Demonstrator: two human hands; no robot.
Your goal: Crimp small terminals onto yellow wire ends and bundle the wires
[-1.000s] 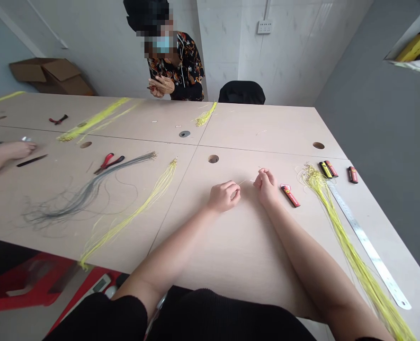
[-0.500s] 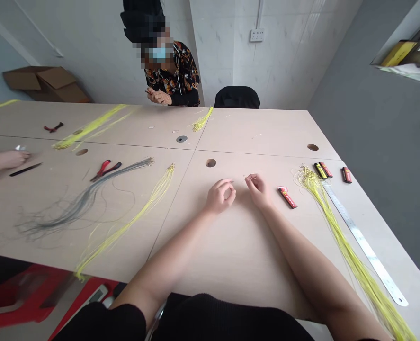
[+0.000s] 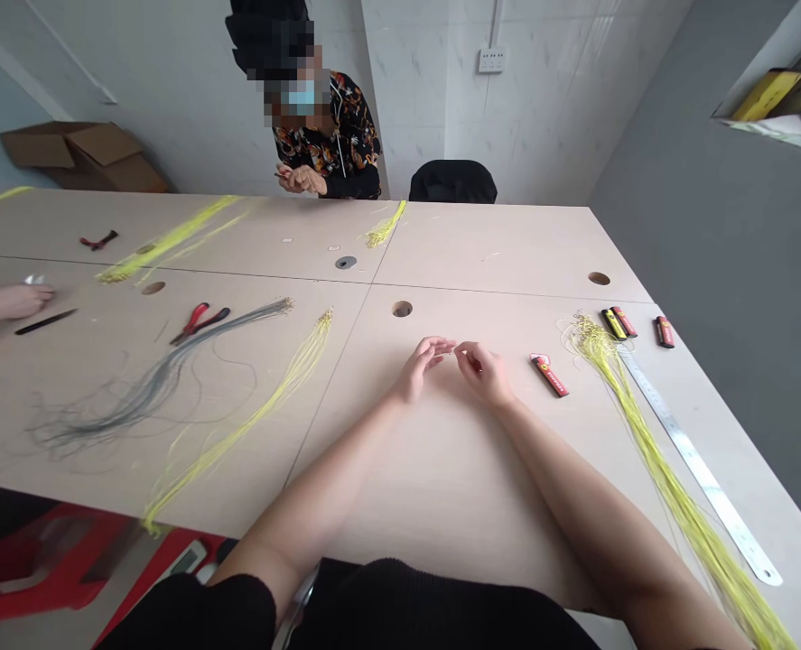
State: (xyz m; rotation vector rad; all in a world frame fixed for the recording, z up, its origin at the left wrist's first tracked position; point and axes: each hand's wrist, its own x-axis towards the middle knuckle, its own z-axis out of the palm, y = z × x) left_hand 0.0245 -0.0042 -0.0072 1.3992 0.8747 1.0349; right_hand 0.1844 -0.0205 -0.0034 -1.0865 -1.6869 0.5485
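My left hand (image 3: 419, 368) and my right hand (image 3: 487, 372) meet above the middle of the table, fingertips almost touching. The right fingers are closed in a pinch. On the left, the fingers reach toward the right hand, with the thumb below them. A tiny gold-coloured glint shows between the fingertips, too small to name. To the right of my right hand lies a red and black lighter (image 3: 549, 375). Left of my hands a bundle of yellow lines (image 3: 274, 397) lies beside a bundle of grey lines (image 3: 162, 375).
At the right are a yellow line bundle (image 3: 637, 433), a metal ruler (image 3: 702, 469) and several lighters (image 3: 622, 322). Red-handled pliers (image 3: 198, 323) lie left, near a black pen-like tool (image 3: 46, 322) and another person's hand (image 3: 21, 301). Opposite sits a masked co-worker (image 3: 325, 135). The table has a round hole (image 3: 402, 309).
My hands have come together, the right one moving left. The left fingers have straightened from a ring shape and now reach the right fingertips.
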